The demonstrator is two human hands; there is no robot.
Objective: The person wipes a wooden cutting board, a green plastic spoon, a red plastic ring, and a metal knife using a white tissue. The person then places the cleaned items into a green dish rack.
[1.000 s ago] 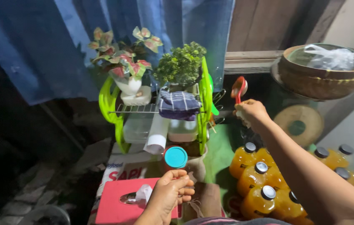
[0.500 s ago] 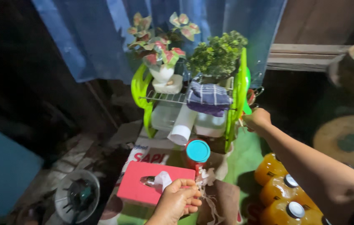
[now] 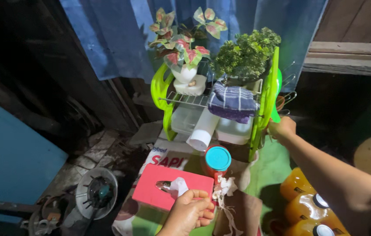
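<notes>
Blue sheeting point(image 3: 15, 161) fills the near left, and beside it a round metal burner point(image 3: 95, 192) lies on the dark ground. Moving right, a pink tissue box point(image 3: 172, 192) sits on the cluttered surface with a white tissue point(image 3: 177, 185) poking from its slot. The person's left hand point(image 3: 189, 212) rests at the box's near right corner, fingers curled loosely, fingertips close to a scrap of white material; whether it actually pinches anything cannot be told. Just right of the box stands a jar with a teal lid point(image 3: 218, 158). Behind, farther off, a lime-green two-tier rack point(image 3: 161, 89) carries a pink-leaved plant in a white pot point(image 3: 184, 72), a folded checked cloth point(image 3: 232, 102) and a bushy green plant point(image 3: 246, 54), with clear containers point(image 3: 185, 120) and a white roll point(image 3: 203, 131) on its lower tier. The right hand point(image 3: 281, 129) reaches across to the rack's right upright, closed about a bright green handle point(image 3: 276, 98) that runs upright along the frame, its long axis vertical. That handle lies directly at the right hand and well apart from the left, so the right arm is clearly the nearer. Amber bottles point(image 3: 308, 203) crowd the near right corner.
</notes>
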